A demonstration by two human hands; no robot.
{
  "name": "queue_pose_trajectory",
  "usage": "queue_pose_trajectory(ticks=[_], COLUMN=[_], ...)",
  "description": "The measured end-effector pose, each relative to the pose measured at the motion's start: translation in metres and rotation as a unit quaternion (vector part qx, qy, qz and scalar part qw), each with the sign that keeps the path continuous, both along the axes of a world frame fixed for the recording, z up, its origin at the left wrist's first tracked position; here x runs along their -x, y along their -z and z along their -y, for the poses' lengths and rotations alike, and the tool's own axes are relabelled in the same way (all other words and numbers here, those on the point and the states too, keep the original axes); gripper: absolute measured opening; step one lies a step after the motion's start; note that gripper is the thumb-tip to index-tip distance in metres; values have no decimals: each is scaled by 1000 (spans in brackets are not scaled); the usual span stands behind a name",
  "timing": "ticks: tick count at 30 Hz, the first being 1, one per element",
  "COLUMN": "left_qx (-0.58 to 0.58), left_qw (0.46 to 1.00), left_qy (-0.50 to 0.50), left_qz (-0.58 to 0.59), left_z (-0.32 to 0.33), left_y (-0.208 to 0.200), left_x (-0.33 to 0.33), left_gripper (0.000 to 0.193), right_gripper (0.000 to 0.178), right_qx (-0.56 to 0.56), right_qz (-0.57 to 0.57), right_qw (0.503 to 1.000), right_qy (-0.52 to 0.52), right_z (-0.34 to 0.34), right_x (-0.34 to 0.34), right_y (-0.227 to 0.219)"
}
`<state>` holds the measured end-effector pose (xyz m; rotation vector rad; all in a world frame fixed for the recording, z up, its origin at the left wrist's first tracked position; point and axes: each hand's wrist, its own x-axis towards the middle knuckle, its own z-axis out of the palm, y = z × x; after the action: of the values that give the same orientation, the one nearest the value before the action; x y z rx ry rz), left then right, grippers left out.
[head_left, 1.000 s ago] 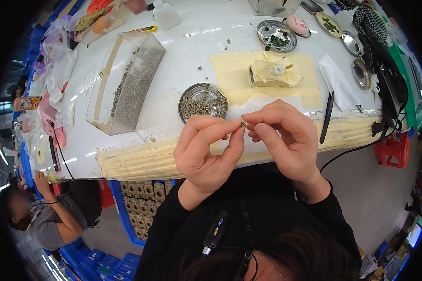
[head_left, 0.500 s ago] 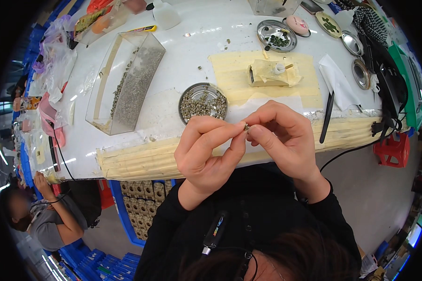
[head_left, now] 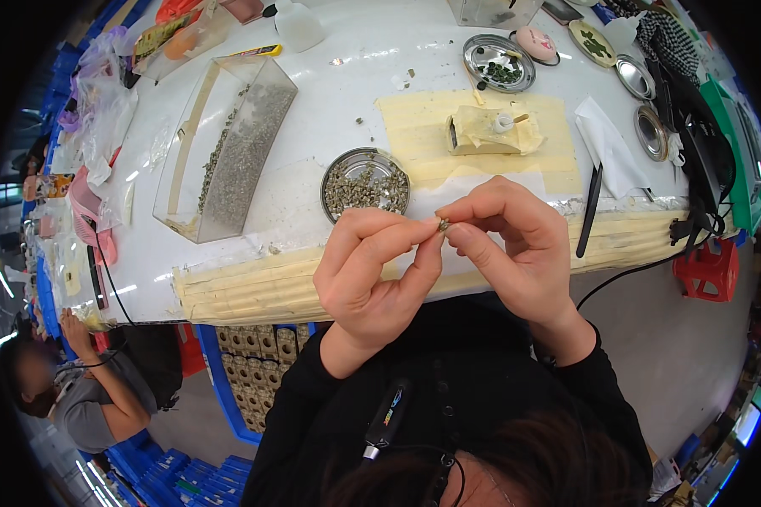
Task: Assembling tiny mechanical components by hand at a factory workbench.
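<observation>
Between the fingertips of both hands is a tiny grey-brown piece (head_left: pixel 443 225), too small to tell its exact kind. My left hand (head_left: pixel 379 275) pinches it between thumb and forefinger. From the other side, my right hand (head_left: pixel 516 253) holds it with thumb and forefinger too. Both hands are raised over the table's near edge. Just beyond them, a round metal dish (head_left: pixel 365 184) holds many small grey-brown pieces of similar look. Right of the dish, a small block wrapped in yellowish tape (head_left: pixel 494 133) stands on a taped patch, with a small white-topped part on it.
A clear bin (head_left: pixel 228 152) of small grey pieces lies to the left. Far right are a metal dish with dark green pieces (head_left: pixel 499 66), a white cloth (head_left: pixel 604 144) and a black stick-like tool (head_left: pixel 591 211). A blue crate (head_left: pixel 228 397) is below the table. A person (head_left: pixel 102 389) sits at left.
The right fingers have lifted slightly and shifted a little on the tiny piece, which shows more now. The left hand has barely moved.
</observation>
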<state>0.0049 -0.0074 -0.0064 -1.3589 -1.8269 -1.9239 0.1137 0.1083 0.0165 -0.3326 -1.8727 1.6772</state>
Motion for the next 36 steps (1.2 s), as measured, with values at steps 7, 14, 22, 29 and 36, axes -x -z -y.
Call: queue_pose_trajectory(ticks=[7, 14, 22, 29, 36], left_qx=[2, 1, 2, 6, 8], left_qw=[1000, 999, 998, 998, 998], left_qy=[6, 35, 68, 62, 58], left_qz=[-6, -8, 13, 25, 19], left_z=[1, 3, 4, 4, 3], left_y=[-1, -2, -2, -2, -2], left_x=[1, 3, 5, 4, 4], left_gripper=[28, 30, 30, 28, 27], right_gripper=[11, 9, 11, 11, 10], right_qx=[-3, 117, 165, 173, 171], right_qz=[11, 20, 27, 31, 29], right_qw=[1000, 992, 983, 981, 982], right_qy=[-7, -44, -81, -81, -73], right_z=[0, 1, 0, 0, 1], right_x=[0, -3, -3, -4, -3], right_y=[-2, -2, -3, -2, -2])
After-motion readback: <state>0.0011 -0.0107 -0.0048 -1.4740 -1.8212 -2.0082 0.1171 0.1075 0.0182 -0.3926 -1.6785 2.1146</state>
